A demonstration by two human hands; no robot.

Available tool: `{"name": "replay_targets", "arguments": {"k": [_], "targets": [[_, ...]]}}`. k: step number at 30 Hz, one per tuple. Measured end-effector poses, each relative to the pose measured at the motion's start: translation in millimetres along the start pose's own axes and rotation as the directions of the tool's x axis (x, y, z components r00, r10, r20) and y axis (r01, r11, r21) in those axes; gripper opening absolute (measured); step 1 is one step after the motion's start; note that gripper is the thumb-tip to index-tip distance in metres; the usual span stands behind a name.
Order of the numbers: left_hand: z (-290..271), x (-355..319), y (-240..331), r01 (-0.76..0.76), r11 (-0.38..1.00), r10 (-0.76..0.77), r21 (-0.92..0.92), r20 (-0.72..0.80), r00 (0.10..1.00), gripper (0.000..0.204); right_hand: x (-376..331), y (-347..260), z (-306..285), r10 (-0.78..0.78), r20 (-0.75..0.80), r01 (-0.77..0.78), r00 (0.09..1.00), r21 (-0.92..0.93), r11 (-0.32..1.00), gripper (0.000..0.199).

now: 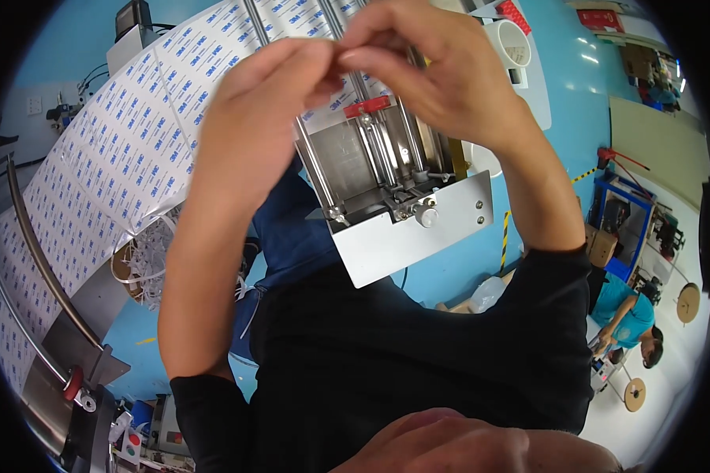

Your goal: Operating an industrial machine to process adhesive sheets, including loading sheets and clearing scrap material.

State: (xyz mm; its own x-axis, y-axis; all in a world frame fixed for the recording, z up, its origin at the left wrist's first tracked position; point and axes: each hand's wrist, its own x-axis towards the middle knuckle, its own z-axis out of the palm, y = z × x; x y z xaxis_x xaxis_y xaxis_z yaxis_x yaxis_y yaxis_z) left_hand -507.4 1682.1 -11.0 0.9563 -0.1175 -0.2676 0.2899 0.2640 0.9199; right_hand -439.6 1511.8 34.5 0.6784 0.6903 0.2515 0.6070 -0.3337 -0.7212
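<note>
Above a metal machine frame, my left hand (264,102) and my right hand (449,75) meet with their fingertips pinched close together. Whatever is between the fingers, if anything, is hidden. Below them run steel rods (314,162), crossed by a red block (367,107). A silver end plate (410,236) with a round knob (426,217) closes the near side of the frame. Behind my left hand spreads a wide white sheet (134,118) with repeated blue print, passing under the rods at the far side.
A white tube (512,43) stands at the far right of the machine. Paper scraps (146,260) fill a bin at lower left, near curved metal rails (43,260) with a red collar (73,384). A co-worker in a teal shirt (627,309) is at right, by a blue rack (623,221).
</note>
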Motion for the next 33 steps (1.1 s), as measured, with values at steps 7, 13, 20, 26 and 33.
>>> {"name": "replay_targets", "arguments": {"k": [7,13,20,26,33], "targets": [[-17,-72,10,-0.173,0.984,0.165,-0.029,-0.19,0.968,0.018,10,-17,34,-0.1,0.143,0.078,0.985,0.155,0.985,0.019],[-107,-186,-7,0.003,0.876,0.305,0.482,-0.559,0.771,0.011,12,-15,14,-0.098,0.224,0.055,0.97,0.189,0.98,0.026],[-221,-301,-100,0.705,0.112,0.458,0.7,-0.666,0.589,0.024,-28,30,-6,0.2,0.299,-0.219,0.933,0.028,0.975,0.02],[-242,-290,-94,0.815,0.082,0.317,0.574,-0.79,0.525,0.017,-44,32,-8,0.339,0.257,-0.323,0.905,-0.101,0.941,0.019],[-261,-290,-100,0.528,0.105,0.628,0.843,-0.468,0.621,0.023,-53,38,-12,0.31,0.224,-0.282,0.924,-0.146,0.948,0.021]]}}
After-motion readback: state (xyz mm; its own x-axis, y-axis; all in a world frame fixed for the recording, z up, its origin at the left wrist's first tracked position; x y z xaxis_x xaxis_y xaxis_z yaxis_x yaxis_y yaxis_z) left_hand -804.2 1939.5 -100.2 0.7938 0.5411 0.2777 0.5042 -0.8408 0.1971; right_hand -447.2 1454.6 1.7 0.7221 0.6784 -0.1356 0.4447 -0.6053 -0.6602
